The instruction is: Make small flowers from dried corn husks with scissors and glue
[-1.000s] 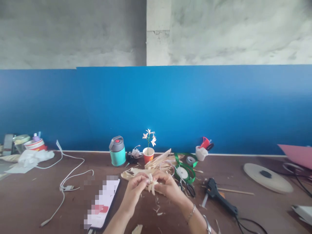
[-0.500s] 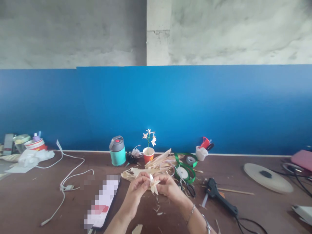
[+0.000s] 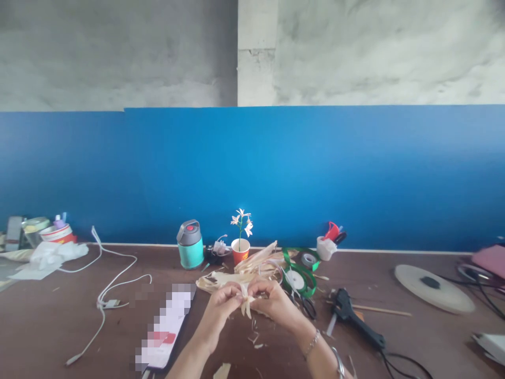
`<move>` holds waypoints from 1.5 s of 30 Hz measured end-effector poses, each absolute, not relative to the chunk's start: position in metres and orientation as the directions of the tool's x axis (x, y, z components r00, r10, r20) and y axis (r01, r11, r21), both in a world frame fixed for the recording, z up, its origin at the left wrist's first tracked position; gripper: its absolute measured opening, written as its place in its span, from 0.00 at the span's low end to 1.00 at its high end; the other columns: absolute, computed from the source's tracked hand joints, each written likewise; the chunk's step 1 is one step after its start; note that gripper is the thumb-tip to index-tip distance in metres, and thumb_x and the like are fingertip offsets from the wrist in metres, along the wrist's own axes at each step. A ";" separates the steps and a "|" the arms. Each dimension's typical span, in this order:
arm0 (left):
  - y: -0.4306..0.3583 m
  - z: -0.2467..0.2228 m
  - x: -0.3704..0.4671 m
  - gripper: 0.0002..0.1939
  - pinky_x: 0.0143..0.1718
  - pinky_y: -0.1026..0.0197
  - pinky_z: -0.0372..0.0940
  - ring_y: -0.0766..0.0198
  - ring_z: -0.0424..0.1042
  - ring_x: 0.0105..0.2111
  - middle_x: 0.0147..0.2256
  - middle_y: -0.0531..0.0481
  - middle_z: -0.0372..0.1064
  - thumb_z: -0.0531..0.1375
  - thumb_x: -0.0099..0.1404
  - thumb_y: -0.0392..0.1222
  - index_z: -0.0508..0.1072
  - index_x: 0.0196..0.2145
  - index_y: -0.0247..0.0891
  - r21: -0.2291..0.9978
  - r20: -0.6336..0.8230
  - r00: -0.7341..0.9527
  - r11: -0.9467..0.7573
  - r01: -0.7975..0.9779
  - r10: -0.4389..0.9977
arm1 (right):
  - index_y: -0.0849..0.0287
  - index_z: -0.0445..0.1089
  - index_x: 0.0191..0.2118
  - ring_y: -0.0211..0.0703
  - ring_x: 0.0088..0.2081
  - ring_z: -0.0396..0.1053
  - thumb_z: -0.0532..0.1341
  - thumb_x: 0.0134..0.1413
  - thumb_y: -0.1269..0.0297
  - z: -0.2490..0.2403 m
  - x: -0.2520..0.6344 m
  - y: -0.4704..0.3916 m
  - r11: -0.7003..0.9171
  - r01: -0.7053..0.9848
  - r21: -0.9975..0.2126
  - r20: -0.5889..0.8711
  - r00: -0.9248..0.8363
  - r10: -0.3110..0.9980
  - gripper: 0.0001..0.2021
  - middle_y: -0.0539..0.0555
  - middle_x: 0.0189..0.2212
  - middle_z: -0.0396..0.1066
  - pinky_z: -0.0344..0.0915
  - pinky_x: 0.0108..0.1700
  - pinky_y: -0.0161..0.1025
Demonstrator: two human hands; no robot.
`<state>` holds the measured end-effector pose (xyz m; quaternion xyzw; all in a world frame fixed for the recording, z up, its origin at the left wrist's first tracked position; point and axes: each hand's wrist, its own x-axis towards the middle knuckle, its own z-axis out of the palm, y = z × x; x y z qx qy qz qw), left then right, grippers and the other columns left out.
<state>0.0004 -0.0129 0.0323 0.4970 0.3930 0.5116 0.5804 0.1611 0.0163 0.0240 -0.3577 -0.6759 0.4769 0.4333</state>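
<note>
Between my two hands is a small cream flower [image 3: 246,306] with narrow petals, apparently of dried husk. My left hand [image 3: 224,305] pinches it from the left side. From the right, the fingers of my right hand [image 3: 272,302] close on its petals, hiding part of it. Just behind my hands lies a heap of dried corn husks [image 3: 256,260]. Beyond it a red paper cup [image 3: 241,253] holds a green stem with several similar pale flowers [image 3: 242,220]. Scissors [image 3: 306,305] rest to the right of my right hand.
Right of the husks are green ribbon rolls [image 3: 310,284], a black glue gun [image 3: 355,318] with its cord, a wooden stick [image 3: 382,310] and a round pale disc [image 3: 434,288]. Leftward are a phone [image 3: 169,329], a turquoise flask [image 3: 191,251] and white cables [image 3: 106,287]. Husk scraps [image 3: 223,370] lie in front.
My right hand has shifted slightly left and up, its fingers now over the flower. The flower's petals show less and point downward. Things on the table stay put.
</note>
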 end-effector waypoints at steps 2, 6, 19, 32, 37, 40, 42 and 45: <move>-0.013 0.031 0.001 0.12 0.32 0.64 0.55 0.64 0.61 0.29 0.29 0.52 0.62 0.65 0.51 0.46 0.71 0.19 0.35 0.976 0.054 0.185 -0.012 -0.219 0.981 | 0.60 0.73 0.23 0.36 0.27 0.62 0.67 0.41 0.64 0.021 0.162 0.017 0.266 0.062 -0.962 0.224 -0.384 0.896 0.06 0.49 0.25 0.67 0.57 0.30 0.33; -0.014 0.029 0.004 0.15 0.34 0.64 0.56 0.64 0.61 0.32 0.30 0.52 0.60 0.66 0.50 0.49 0.71 0.19 0.35 0.960 0.090 0.209 -0.029 -0.280 0.974 | 0.60 0.73 0.24 0.32 0.23 0.57 0.68 0.40 0.61 0.013 0.163 0.019 0.158 -0.051 -0.986 0.165 -0.442 0.882 0.08 0.48 0.25 0.65 0.52 0.23 0.31; -0.013 0.026 0.002 0.10 0.36 0.62 0.57 0.62 0.63 0.30 0.26 0.52 0.66 0.62 0.55 0.47 0.72 0.24 0.36 0.959 0.108 0.224 -0.043 -0.280 0.969 | 0.60 0.74 0.24 0.33 0.24 0.61 0.70 0.38 0.61 0.011 0.169 0.020 0.102 -0.110 -0.989 0.143 -0.483 0.864 0.09 0.48 0.25 0.68 0.56 0.26 0.32; -0.007 0.014 0.001 0.09 0.32 0.63 0.56 0.64 0.64 0.26 0.22 0.52 0.68 0.62 0.53 0.43 0.73 0.20 0.35 0.952 -0.055 0.283 0.135 -0.273 0.958 | 0.57 0.77 0.24 0.39 0.31 0.67 0.67 0.42 0.63 0.023 0.166 0.014 0.337 0.094 -0.937 0.247 -0.503 0.828 0.04 0.50 0.28 0.70 0.62 0.36 0.35; -0.006 0.015 0.002 0.15 0.35 0.61 0.58 0.61 0.67 0.29 0.24 0.49 0.71 0.62 0.55 0.49 0.73 0.19 0.35 0.939 -0.020 0.190 0.084 -0.334 0.982 | 0.57 0.75 0.23 0.39 0.28 0.66 0.67 0.43 0.62 0.010 0.163 0.023 0.372 0.043 -0.927 0.326 -0.397 0.858 0.05 0.51 0.25 0.70 0.62 0.32 0.35; -0.006 0.018 0.002 0.17 0.38 0.60 0.59 0.58 0.68 0.33 0.28 0.49 0.73 0.61 0.56 0.53 0.74 0.23 0.36 0.932 0.019 0.140 0.033 -0.361 0.990 | 0.58 0.74 0.22 0.39 0.28 0.67 0.67 0.43 0.63 0.004 0.163 0.028 0.435 -0.016 -0.900 0.426 -0.236 0.873 0.06 0.51 0.24 0.70 0.63 0.33 0.36; -0.006 0.018 0.002 0.16 0.38 0.60 0.58 0.59 0.68 0.32 0.27 0.49 0.73 0.63 0.54 0.54 0.75 0.24 0.36 0.943 0.011 0.175 0.048 -0.328 0.985 | 0.57 0.73 0.22 0.40 0.29 0.66 0.66 0.42 0.65 0.003 0.163 0.030 0.479 0.011 -0.877 0.471 -0.166 0.866 0.04 0.51 0.24 0.71 0.63 0.35 0.36; -0.004 0.016 0.003 0.17 0.37 0.59 0.57 0.59 0.67 0.31 0.25 0.50 0.72 0.66 0.49 0.54 0.73 0.21 0.36 0.952 -0.001 0.249 0.077 -0.296 0.969 | 0.57 0.74 0.23 0.40 0.29 0.66 0.66 0.41 0.67 0.005 0.164 0.030 0.483 0.026 -0.875 0.474 -0.153 0.867 0.02 0.51 0.24 0.71 0.62 0.34 0.37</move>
